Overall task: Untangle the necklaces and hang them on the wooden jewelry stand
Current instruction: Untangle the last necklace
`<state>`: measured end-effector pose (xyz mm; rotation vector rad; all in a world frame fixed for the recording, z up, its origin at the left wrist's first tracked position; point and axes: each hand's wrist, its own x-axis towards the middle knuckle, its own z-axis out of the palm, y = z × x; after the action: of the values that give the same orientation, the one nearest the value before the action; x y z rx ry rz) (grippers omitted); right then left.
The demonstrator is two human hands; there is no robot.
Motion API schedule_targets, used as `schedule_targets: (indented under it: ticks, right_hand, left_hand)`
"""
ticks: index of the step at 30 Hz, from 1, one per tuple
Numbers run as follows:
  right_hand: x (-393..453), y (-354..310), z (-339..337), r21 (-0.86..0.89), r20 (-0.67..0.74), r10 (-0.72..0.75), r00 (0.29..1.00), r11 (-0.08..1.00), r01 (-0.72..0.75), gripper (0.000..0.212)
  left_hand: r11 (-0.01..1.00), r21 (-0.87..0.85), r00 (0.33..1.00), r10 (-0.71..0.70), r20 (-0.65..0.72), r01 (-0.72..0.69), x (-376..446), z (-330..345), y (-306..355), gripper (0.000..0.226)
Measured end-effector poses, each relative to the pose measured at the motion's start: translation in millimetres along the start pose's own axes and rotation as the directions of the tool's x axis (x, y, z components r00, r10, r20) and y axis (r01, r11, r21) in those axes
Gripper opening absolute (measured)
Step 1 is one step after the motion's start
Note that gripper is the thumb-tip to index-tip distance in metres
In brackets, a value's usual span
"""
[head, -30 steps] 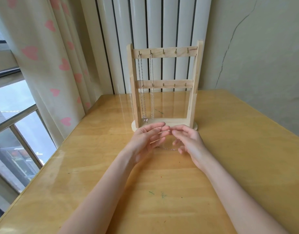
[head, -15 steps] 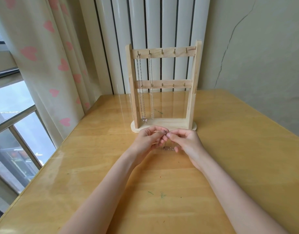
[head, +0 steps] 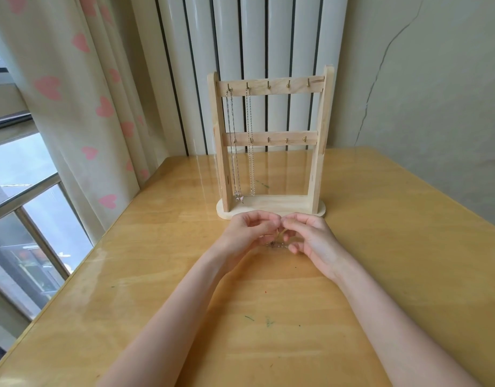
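Note:
A wooden jewelry stand (head: 318, 141) with two hook rails stands at the back of the table. Two silver necklaces hang from its top rail: one (head: 232, 146) on the leftmost hook, another (head: 251, 141) on the second hook. Just in front of the stand's base, my left hand (head: 249, 230) and my right hand (head: 310, 236) meet fingertip to fingertip, both pinching a thin silver necklace (head: 277, 245). Its small bunched part hangs between the palms, just above the tabletop. Most of the chain is hidden by my fingers.
The wooden table (head: 408, 247) runs wide to the right and towards me. A heart-print curtain (head: 81, 107) and a window (head: 20, 191) lie to the left. White vertical panels (head: 254, 37) stand behind the stand, and a cracked wall (head: 422, 79) is at the right.
My fingers went from straight and spread over the chain to curled, pinching it together. The hands drew closer and the chain lifted slightly off the table.

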<state>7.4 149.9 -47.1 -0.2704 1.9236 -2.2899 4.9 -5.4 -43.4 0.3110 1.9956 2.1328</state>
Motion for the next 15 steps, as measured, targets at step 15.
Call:
schedule_targets:
  ticks: [15]
  right_hand:
    - [4, -8, 2, 0.470, 0.004, 0.031, 0.999, 0.882, -0.030, 0.022]
  left_hand:
    - [0.933, -0.352, 0.997, -0.066, 0.040, 0.076, -2, 5, 13, 0.018]
